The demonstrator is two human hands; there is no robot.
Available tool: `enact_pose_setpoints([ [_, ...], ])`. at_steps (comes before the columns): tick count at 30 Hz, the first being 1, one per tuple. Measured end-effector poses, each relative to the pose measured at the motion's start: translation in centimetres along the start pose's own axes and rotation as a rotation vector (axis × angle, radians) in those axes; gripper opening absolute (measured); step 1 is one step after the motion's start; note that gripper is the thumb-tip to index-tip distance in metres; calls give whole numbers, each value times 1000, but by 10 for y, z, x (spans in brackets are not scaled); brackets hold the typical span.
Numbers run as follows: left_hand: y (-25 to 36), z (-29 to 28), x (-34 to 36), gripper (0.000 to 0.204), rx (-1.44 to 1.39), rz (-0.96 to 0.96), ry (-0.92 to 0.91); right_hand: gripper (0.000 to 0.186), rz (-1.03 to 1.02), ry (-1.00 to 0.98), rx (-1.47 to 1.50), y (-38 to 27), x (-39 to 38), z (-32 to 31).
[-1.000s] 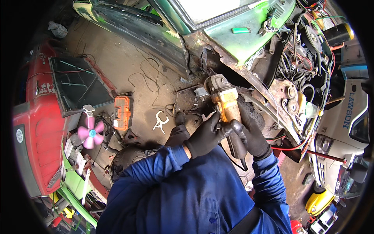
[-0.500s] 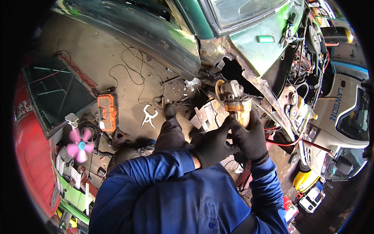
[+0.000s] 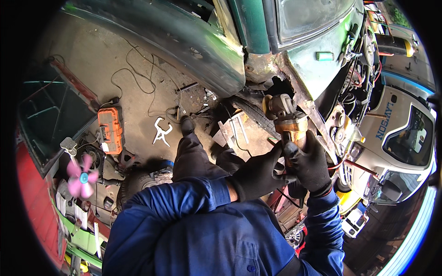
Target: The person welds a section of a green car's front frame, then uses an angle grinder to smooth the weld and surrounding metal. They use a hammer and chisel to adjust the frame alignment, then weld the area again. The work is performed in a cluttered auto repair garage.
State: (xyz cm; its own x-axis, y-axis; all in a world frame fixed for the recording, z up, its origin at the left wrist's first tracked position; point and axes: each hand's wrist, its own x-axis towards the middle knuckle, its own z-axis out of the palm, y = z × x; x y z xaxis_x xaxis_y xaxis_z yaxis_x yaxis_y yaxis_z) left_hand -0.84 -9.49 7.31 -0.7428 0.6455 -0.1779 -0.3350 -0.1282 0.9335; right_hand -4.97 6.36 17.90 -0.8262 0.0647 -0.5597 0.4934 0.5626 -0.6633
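My right hand (image 3: 308, 161), in a black glove, is wrapped round a worn yellow angle grinder (image 3: 290, 124), whose disc and gear head point up toward the rusty body opening of a green car. My left hand (image 3: 255, 175), also gloved, has curled fingers and thumb against the lower part of the grinder's body, partly hidden behind it. A dark cable hangs below the tool. The grinder is held in front of the car's rusted sill (image 3: 255, 69) and a tyre (image 3: 253, 115).
Green car door (image 3: 184, 46) and engine bay (image 3: 350, 101) ahead; orange case (image 3: 110, 131), metal clamp (image 3: 161, 133) and cables on the concrete floor (image 3: 106, 55); pink fan (image 3: 83, 177), red panel (image 3: 37, 193) at left; white vehicle (image 3: 400, 138) at right; loose metal pieces (image 3: 225, 131) near my feet.
My hands and the grinder have shifted right in the view, with the grinder's disc turned more sideways. The surroundings have slid as my head moved, showing more of the car door.
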Motion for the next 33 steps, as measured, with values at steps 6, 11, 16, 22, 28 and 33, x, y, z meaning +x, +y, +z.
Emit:
enact_pose_setpoints([
  [6,6,-9,4,92,1,78,64,53,94,-41,8,-18,11,-1],
  [11,11,-19,4,94,-40,44,42,56,75,-35,34,-22,14,3],
  [16,7,-19,4,94,-80,11,17,61,167,-34,-46,-25,14,2],
  [22,-6,-13,5,102,-62,83,35,67,115,68,-75,-17,11,11],
  [28,-18,-23,4,83,-111,62,-33,64,82,99,-83,5,7,18],
  [33,-34,-28,4,51,-336,-44,-120,71,24,116,-38,17,7,28],
])
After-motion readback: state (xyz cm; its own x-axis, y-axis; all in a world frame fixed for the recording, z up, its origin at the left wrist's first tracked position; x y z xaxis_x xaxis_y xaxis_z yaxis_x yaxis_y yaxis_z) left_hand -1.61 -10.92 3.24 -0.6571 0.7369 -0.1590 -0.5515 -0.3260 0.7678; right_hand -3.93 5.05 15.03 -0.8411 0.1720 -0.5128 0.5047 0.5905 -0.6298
